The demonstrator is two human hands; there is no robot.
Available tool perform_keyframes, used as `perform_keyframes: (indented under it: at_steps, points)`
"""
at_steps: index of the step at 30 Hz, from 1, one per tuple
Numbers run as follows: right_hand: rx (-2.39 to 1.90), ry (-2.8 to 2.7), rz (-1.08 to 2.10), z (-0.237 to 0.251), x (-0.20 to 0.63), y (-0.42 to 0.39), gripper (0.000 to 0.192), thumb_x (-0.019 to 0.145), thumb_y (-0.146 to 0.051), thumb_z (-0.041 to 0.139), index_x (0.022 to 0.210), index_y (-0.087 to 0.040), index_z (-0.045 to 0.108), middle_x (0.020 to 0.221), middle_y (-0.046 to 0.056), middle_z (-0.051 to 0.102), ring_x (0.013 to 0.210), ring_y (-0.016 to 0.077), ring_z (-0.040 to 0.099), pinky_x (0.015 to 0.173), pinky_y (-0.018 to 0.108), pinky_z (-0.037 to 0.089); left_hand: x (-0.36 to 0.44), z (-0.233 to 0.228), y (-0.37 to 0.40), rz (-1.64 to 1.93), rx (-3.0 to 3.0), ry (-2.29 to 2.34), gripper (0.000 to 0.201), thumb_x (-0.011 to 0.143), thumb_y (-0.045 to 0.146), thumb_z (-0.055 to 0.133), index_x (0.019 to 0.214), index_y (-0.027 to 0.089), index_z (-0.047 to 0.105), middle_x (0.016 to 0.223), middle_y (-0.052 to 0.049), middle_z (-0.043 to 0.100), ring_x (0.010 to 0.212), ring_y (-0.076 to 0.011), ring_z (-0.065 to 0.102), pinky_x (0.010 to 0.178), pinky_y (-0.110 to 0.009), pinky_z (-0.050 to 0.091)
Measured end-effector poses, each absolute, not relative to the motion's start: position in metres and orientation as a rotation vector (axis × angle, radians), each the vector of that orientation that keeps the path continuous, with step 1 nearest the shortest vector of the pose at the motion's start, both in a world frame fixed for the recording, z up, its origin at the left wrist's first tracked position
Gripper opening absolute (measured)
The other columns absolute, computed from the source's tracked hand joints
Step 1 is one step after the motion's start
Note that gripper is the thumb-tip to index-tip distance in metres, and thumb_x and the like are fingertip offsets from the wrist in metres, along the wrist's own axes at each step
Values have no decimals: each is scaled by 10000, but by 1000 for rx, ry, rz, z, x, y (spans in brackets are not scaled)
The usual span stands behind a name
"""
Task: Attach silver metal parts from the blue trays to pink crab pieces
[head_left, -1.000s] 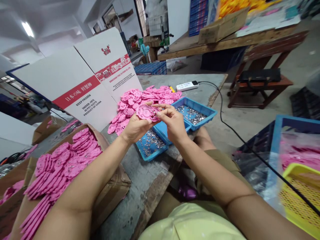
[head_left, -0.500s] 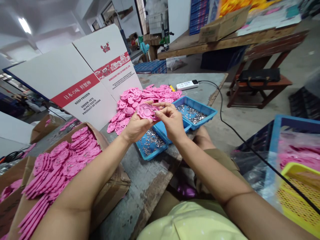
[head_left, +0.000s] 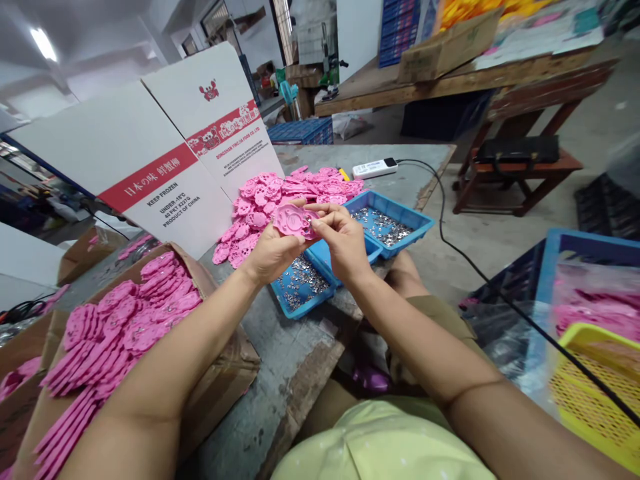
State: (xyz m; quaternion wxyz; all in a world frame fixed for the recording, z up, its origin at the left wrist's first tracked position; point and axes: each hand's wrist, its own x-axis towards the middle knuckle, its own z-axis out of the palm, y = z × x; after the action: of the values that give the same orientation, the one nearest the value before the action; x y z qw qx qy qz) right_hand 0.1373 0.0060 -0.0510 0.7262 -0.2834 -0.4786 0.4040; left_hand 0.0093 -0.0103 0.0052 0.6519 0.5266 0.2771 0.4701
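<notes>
A pink moulded plastic piece [head_left: 289, 220] with raised and cut-out shapes is held up over the table. My left hand [head_left: 273, 257] grips it from the left and below, thumb in front. My right hand [head_left: 344, 241] is closed in a pinch at the piece's right edge; what lies between thumb and forefinger is too small to make out. Below my hands are blue trays: one tray [head_left: 300, 311] with small silvery metal parts, and another tray [head_left: 425, 229] with similar parts to the right. A pile of pink pieces [head_left: 257, 193] lies just behind.
A cardboard box [head_left: 225, 373] full of stacked pink pieces stands at the left. A white printed carton [head_left: 200, 180] rises behind it. A white power strip [head_left: 374, 169] trails a black cable [head_left: 480, 277] rightward. A yellow basket [head_left: 590, 373] and wooden chair [head_left: 540, 167] are at the right.
The pink piece is tilted slightly differently in my hands, and my right fingers have shifted a little at its right edge. The view has moved slightly.
</notes>
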Motion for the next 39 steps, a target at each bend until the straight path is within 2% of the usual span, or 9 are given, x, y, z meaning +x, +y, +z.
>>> perform_keyframes:
  at_steps: [5, 10, 14, 17, 25, 31, 34, 39]
  points:
    - [-664, -1066, 797, -53, 134, 6, 221, 841, -250, 670, 664, -220, 541, 1112, 46, 729, 1128, 213, 627, 1080, 480, 475, 10, 5, -10, 1072, 1198, 652, 606, 687, 89, 786, 1239, 249, 593, 1153, -35, 746, 1240, -260, 663, 1161, -493, 462]
    - [-654, -1027, 779, -58, 127, 7, 183, 831, -325, 714, 754, -228, 580, 1137, 64, 723, 1162, 228, 619, 1070, 471, 476, 10, 5, -9, 1090, 1194, 696, 728, 660, 58, 748, 1325, 276, 549, 1238, -38, 713, 1289, -257, 627, 1161, -471, 455]
    - [-601, -928, 966, -59, 122, 7, 239, 811, -401, 723, 787, -237, 551, 1179, 75, 717, 1155, 226, 638, 1029, 436, 518, 10, 6, -9, 1097, 1181, 705, 703, 658, 53, 702, 1307, 280, 557, 1245, -39, 717, 1264, -261, 642, 1127, -490, 488]
    - [-568, -865, 1056, -58, 122, 5, 240, 820, -427, 681, 797, -238, 535, 1128, 74, 730, 1082, 213, 662, 984, 417, 545, 8, 6, -7, 1096, 1160, 700, 694, 640, 61, 679, 1290, 274, 566, 1214, -38, 732, 1239, -274, 659, 1106, -519, 506]
    - [-654, -833, 1067, -73, 131, 12, 257, 792, -446, 672, 854, -222, 562, 1104, 82, 708, 955, 188, 658, 801, 339, 561, 5, 7, -6, 1103, 1145, 673, 590, 630, 99, 726, 1190, 234, 600, 1212, -64, 734, 1249, -309, 662, 1073, -537, 546]
    - [-717, -811, 1039, -84, 137, 12, 257, 763, -421, 700, 843, -208, 583, 1128, 81, 697, 974, 181, 646, 915, 362, 519, 6, 5, -3, 1133, 1160, 715, 566, 612, 62, 776, 1124, 209, 586, 1164, -64, 733, 1232, -306, 678, 1025, -496, 594]
    - [-765, -844, 1014, -87, 143, 12, 258, 776, -438, 687, 842, -210, 585, 1152, 87, 700, 983, 190, 640, 898, 361, 511, 5, 3, -1, 1154, 1161, 731, 562, 592, 36, 750, 1100, 209, 584, 1146, -51, 734, 1223, -295, 682, 1010, -465, 609]
    - [-797, -795, 915, -89, 161, 20, 211, 747, -397, 696, 793, -217, 595, 1083, 69, 710, 923, 182, 633, 842, 334, 516, 5, 2, 0, 1201, 1179, 773, 561, 567, 12, 684, 1079, 214, 581, 1050, -24, 741, 1194, -281, 695, 981, -447, 624]
